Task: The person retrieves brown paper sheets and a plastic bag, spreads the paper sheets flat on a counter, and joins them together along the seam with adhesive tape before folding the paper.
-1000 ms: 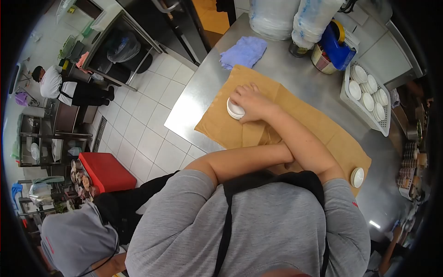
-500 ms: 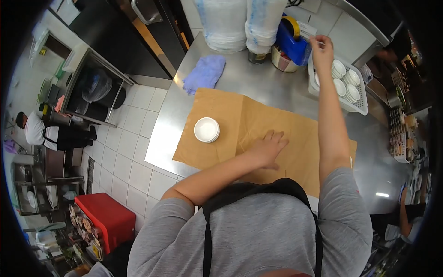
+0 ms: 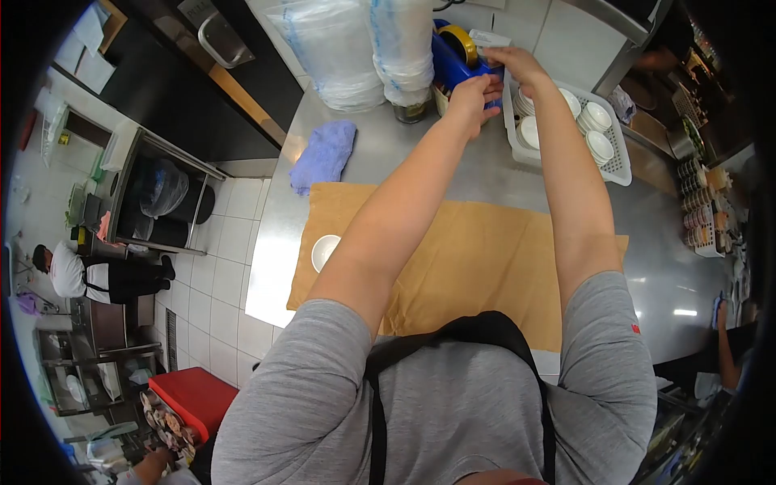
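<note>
Steel counter (image 3: 388, 158): basket (image 3: 621, 171) of bowls (image 3: 597, 117); left grip (image 3: 490, 95) loosely open, right grip (image 3: 495, 56) part-curled, hold unclear, near blue dispenser (image 3: 451, 68).

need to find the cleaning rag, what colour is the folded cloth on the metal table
Plain lavender-blue cloth, clearest in the head view.

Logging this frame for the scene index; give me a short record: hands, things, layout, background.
left hand: fingers spread, at the tape dispenser; contact unclear
right hand: beside the left, fingers bent; grip unclear
tape dispenser: blue, yellow ring on it
bowl: white, on the brown sheet, partly behind the left forearm
brown sheet: flat on the metal table
basket: white, holding stacked white bowls
cloth: purple, crumpled, beyond the sheet
background: person in white top
</note>
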The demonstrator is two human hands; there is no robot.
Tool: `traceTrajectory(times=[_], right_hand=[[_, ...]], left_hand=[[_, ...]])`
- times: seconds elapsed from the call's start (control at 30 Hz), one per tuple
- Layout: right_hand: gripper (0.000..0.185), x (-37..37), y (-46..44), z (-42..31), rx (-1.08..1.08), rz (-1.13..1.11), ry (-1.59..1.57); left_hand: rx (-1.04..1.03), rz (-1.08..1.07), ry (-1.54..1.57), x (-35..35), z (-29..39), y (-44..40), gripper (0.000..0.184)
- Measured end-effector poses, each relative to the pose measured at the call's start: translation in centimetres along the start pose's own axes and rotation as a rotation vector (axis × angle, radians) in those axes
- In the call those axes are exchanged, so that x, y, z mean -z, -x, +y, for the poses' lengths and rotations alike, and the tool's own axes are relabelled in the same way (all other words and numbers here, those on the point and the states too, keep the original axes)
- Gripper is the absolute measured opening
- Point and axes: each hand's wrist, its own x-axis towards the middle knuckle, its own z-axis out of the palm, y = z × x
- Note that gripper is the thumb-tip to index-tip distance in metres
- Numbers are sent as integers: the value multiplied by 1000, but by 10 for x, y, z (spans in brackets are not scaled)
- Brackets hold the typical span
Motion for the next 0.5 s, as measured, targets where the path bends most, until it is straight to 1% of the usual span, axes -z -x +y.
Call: traceTrajectory(times=[0.03, 0.1, 0.13, 0.17, 0.23, 0.3, 0.33, 0.37, 0.4, 0.43, 0.5], right_hand=[[46, 0, 7, -3, -9, -2, -8], [45, -3, 33, -17, 173, 248, -191], [45, 0, 43, -14, 238, 303, -168], [45, 4, 57, -9, 233, 304, -172], [43, 11, 93, 3, 295, 253, -98], [41, 16, 123, 21, 261, 257, -134], [40, 14, 132, 26, 243, 262, -154], [39, 13, 140, 31, 225, 268, -173], [36, 9, 144, 34, 156, 244, -265], [34, 5, 147, 38, 86, 217, -358], [33, 3, 142, 37, 116, 244, -384]], left_hand=[[-3, 3, 45, -1, -3, -2, 37], [-1, 22, 28, -6, -4, 0, 36], [2, 44, 25, -5, -4, -1, 37], [2, 68, 24, -5, -2, -1, 37], [6, 91, 41, -8, -1, 1, 38], [9, 162, 28, -9, -1, -2, 43], [14, 162, 27, -12, -1, -2, 43], [21, 216, 24, -17, -1, -2, 47], [28, 268, 20, -22, -1, -2, 50], [34, 268, 14, -26, -2, -4, 50], [12, 388, 40, -33, -4, -6, 53]])
